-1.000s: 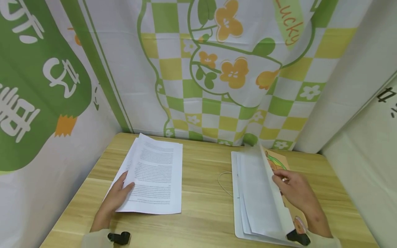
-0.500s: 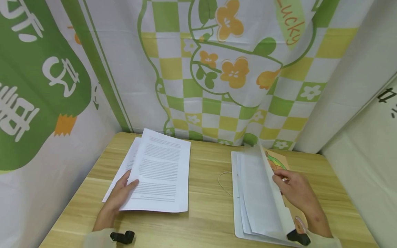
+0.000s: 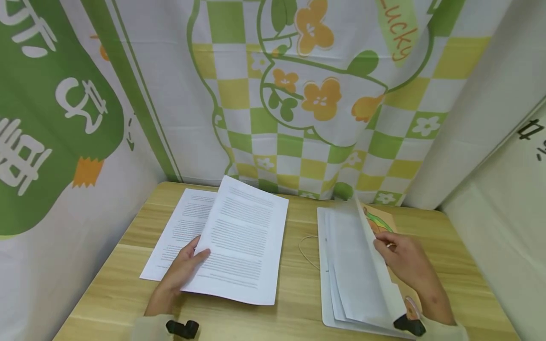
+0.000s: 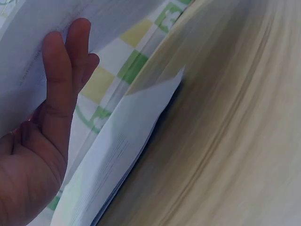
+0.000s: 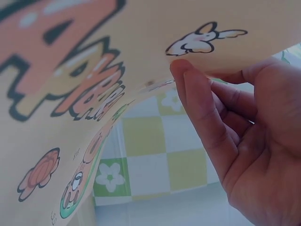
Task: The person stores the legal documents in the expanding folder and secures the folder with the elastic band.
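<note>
My left hand point(image 3: 181, 270) grips printed paper point(image 3: 243, 237) by its left edge, thumb on top and fingers underneath. This paper is raised and tilted over another printed sheet point(image 3: 181, 222) lying on the table. In the left wrist view, the fingers point(image 4: 59, 84) press against the paper's underside. On the right, my right hand point(image 3: 407, 263) pinches the edge of a file folder's cover point(image 3: 379, 220) and holds it up. Cartoon pictures and large letters decorate that cover point(image 5: 141, 28). Pale sheets point(image 3: 356, 265) show inside the partly opened folder.
A thin cord loop point(image 3: 300, 246) sticks out from the folder's left side. The wooden table point(image 3: 294, 293) ends at a patterned curtain point(image 3: 298, 156) behind, with white fabric walls on both sides.
My left hand has carried the gripped paper to the right, uncovering more of the printed sheet beneath. My right hand and the folder have stayed put.
</note>
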Demonstrator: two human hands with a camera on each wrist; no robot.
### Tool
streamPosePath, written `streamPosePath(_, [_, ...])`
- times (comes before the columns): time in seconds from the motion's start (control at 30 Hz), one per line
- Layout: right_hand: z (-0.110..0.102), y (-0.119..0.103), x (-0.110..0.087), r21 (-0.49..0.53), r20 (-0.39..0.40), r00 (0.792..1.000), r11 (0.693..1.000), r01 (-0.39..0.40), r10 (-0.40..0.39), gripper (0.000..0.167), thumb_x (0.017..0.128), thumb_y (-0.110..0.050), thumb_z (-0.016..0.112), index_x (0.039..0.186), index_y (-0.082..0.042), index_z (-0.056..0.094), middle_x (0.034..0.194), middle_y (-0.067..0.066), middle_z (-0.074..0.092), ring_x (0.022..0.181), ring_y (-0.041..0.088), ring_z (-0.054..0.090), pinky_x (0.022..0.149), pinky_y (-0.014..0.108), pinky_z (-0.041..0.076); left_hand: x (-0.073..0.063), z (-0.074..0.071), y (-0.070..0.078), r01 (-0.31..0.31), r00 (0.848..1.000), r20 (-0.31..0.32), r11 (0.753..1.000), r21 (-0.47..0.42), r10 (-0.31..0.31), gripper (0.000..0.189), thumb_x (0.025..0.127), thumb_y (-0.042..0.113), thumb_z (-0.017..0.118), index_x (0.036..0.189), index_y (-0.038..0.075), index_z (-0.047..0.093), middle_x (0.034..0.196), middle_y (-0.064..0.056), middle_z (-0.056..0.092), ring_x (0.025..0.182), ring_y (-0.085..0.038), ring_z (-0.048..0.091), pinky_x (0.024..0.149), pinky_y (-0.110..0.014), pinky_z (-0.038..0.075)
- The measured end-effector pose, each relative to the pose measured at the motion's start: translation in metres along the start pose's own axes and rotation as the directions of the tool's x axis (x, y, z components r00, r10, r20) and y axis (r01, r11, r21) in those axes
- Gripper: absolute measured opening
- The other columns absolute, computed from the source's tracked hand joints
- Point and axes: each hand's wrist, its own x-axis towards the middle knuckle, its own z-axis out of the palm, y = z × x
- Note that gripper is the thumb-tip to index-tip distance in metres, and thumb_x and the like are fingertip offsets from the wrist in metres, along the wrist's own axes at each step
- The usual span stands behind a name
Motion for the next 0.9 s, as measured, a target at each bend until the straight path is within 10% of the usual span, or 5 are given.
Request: streamPosePath(0.9, [0.000,0.004,0.000,-0.076,-0.128,0.984,0.991,0.112,-0.121,0.018,0.099,-0.011,0.060,0.101,-0.003,0.077,0.081,-0.003,0.068,0.068,0.008,0.057,0.061,0.025,0.048,0.021,0.065,-0.011,0.008,0.991,0.133,0.997,-0.070,0.001,0.052,0.107,0.010,0.052,0.155,-0.002,0.035,0.117,-0.019,0.069,0.097,-0.027,0.071,0.082,-0.033,0.057])
